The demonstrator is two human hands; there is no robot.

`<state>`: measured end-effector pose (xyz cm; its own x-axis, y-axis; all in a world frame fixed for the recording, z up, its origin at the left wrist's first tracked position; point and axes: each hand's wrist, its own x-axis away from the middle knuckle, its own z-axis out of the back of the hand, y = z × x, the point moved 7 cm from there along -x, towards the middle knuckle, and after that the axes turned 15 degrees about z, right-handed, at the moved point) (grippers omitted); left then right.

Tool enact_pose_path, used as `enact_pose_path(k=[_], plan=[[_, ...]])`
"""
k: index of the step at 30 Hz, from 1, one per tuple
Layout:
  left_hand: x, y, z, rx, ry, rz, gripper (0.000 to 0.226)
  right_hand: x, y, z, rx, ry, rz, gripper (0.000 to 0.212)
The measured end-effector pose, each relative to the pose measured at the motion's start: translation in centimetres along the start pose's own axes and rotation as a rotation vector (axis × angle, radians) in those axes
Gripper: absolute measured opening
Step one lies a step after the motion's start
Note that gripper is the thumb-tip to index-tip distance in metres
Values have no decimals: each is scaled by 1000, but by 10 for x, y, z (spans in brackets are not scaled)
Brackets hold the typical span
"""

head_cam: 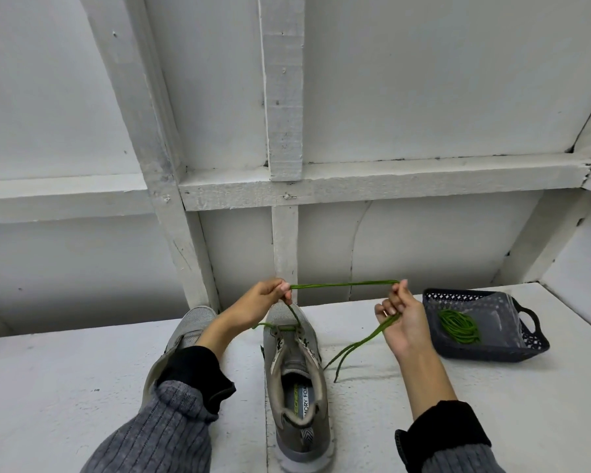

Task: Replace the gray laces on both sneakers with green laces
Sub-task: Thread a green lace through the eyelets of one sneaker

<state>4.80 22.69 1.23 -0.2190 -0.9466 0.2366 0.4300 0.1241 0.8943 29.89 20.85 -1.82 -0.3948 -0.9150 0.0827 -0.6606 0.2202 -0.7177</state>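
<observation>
The person has a green lace (pixel 343 285) stretched level between both hands above the sneaker (pixel 296 367) in the middle of the white surface (pixel 492 404). The left hand (pixel 265 300) pinches the lace at one end of the span, its grip narrow and closed on the cord, and from there the lace drops to the lowest eyelets near the toe, where it already crosses the tongue. The right hand (pixel 401 319) pinches the other end of the span, and two loose tails hang from below it down onto the surface beside the shoe.

It looks as if the two halves are being evened out before lacing upward. The main risk is unequal ends: if one grip slips while the cord is taut, one side ends up shorter and the top eyelets cannot be tied. Pulling too hard could also drag the cord back out of the first eyelets, or tip the unweighted shoe. The hanging tails may twist together or catch on the shoe's collar.

The second sneaker (pixel 181 339) lies partly under the left forearm; whether it carries any lace cannot be seen. Its green lace (pixel 458 326) sits coiled in the dark basket (pixel 533 339) to the right, well apart from the shoes. No gray laces are visible.
</observation>
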Motion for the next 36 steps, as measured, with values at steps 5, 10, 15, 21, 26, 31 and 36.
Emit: enact_pose_path(k=[5, 10, 15, 21, 26, 31, 36], plan=[[-4, 11, 0, -62, 66, -35, 29, -1, 7, 29, 811, 84, 120, 21], [-10, 16, 6, -147, 191, -35, 26, 30, 23, 1, 1419, -108, 451, 18], [-11, 12, 8, 23, 149, -8, 26, 46, 80, -31, 1177, -511, 231, 5], [-14, 1, 24, 92, 206, 12, 23, 43, 103, -11, 1205, -433, 160, 19], [-18, -4, 32, 106, 217, 30, 23, 46, 109, 3, 1085, -364, 135, 14], [-18, 14, 39, 105, 258, -16, 21, 48, 112, 4, 1050, -324, 144, 11], [-16, 38, 55, 213, 354, -72, 23, 47, 112, 4, 1085, -306, 165, 12]])
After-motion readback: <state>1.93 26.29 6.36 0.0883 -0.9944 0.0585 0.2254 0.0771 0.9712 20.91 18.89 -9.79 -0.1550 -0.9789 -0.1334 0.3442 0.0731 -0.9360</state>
